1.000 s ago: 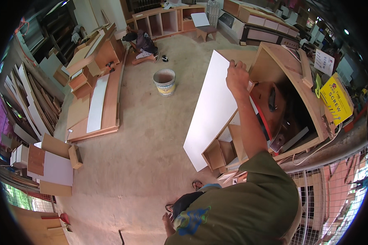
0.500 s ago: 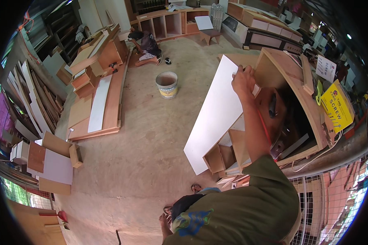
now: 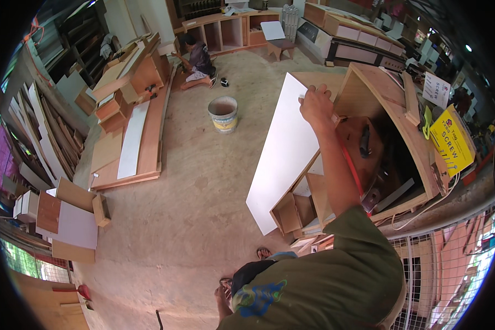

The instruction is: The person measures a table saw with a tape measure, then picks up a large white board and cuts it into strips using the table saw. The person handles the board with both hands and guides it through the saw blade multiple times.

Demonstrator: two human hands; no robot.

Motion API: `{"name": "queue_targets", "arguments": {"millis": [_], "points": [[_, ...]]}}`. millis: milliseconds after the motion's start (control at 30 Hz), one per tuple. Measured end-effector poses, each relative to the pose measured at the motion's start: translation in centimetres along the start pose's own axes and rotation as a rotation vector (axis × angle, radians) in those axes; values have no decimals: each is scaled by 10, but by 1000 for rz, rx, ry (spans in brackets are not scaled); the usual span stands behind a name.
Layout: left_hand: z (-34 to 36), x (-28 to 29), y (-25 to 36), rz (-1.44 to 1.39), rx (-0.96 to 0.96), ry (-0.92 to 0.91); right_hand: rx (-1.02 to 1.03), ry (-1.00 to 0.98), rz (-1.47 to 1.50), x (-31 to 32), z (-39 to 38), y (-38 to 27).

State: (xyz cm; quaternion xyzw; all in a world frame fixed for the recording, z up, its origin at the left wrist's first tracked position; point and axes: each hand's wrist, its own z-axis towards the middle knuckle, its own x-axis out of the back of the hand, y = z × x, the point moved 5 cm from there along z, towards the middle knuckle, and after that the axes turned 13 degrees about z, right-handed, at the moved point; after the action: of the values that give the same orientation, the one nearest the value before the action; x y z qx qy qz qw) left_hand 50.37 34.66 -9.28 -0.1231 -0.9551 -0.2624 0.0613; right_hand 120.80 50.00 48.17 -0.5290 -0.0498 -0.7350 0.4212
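Note:
My right hand (image 3: 317,105) grips the far upper edge of a long white board (image 3: 286,143), with the fingers bent over it. The board leans along the open front of a wooden cabinet (image 3: 390,93). Small wooden compartments (image 3: 293,212) show at the board's near end. Inside the cabinet, near my right forearm, lie a dark tool (image 3: 365,141) and a red strip (image 3: 351,165). My left hand (image 3: 221,297) hangs low beside my body, next to my foot in the picture. Its fingers are too small and partly hidden to read.
A bucket (image 3: 223,114) stands on the concrete floor. At the left are stacked wood panels (image 3: 107,157) and a drill (image 3: 152,89). Another person (image 3: 197,60) crouches at the back. A yellow sign (image 3: 452,140) and a cable (image 3: 423,208) are by the cabinet's right side.
My right hand has moved a little to the left, and the far end of the white board has shifted left with it. The gap between board and cabinet looks wider.

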Motion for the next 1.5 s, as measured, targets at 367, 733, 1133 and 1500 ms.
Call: {"name": "queue_targets", "arguments": {"millis": [367, 733, 1133, 1500], "points": [[16, -20, 30, 22, 94, -124, -8, -214, 86, 28, -35, -37], [83, -227, 123, 248, 158, -696, 99, -101, 48, 147, -237, -68], [22, -392, 139, -914, 210, -779, 256, -264, 218, 175, -319, -105], [15, -288, 232, -1191, -92, -721, 491, -253, 583, 201, -283, -113]]}}
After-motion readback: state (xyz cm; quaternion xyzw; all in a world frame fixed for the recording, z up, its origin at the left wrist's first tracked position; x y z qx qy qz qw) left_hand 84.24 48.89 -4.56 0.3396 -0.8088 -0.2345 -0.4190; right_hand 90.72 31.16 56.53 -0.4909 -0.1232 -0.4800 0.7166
